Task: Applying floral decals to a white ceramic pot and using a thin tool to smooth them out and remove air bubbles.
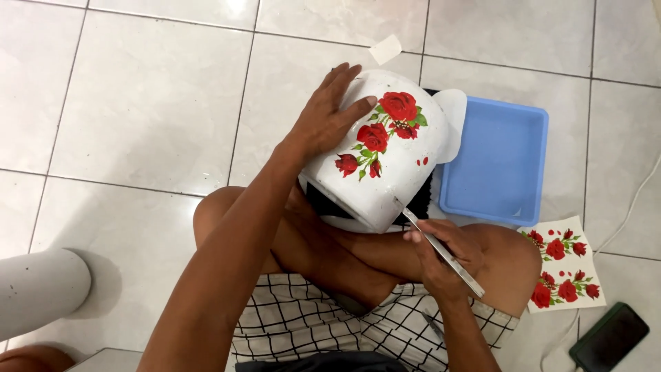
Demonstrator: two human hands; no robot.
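Observation:
A white pot (385,172) with red rose decals lies tilted on my lap. My left hand (327,117) rests flat on its upper side, fingers spread beside the roses. In my right hand (441,258) is a thin metal blade (441,249); its tip touches the pot's lower edge. My crossed legs are under the pot.
A blue plastic tray (497,162) lies on the white tile floor to the right of the pot. A sheet of rose decals (564,265) and a dark phone (609,337) with a white cable are at the lower right. A white cylinder (38,289) lies at the left.

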